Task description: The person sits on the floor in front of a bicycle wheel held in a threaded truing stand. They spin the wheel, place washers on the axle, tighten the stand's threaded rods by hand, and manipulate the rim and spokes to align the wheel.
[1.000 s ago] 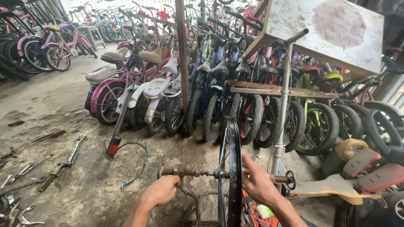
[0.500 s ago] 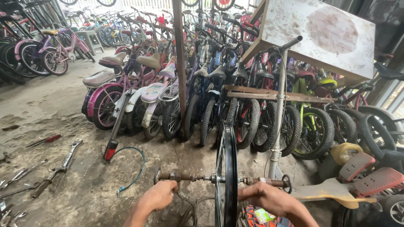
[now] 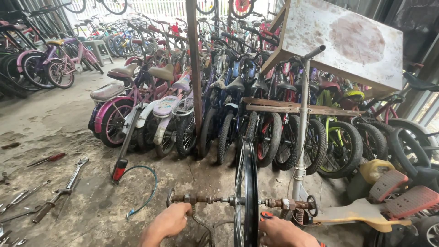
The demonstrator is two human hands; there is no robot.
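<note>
Since the earlier frames the right hand [image 3: 283, 232] has dropped from the rusty threaded axle [image 3: 203, 199] to beside the upright black wheel [image 3: 247, 192], its grip hidden; the left hand [image 3: 171, 222] clasps the axle's left end; a red-handled floor pump [image 3: 124, 151] and parked bicycles [image 3: 228, 105] crowd ahead; both forearms are cut off.

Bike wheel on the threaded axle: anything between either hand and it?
Nothing visible. The left hand is already on the threaded axle left of the bike wheel. The right hand sits low beside the wheel's right side, under the axle; whether it touches the rim cannot be told.
</note>
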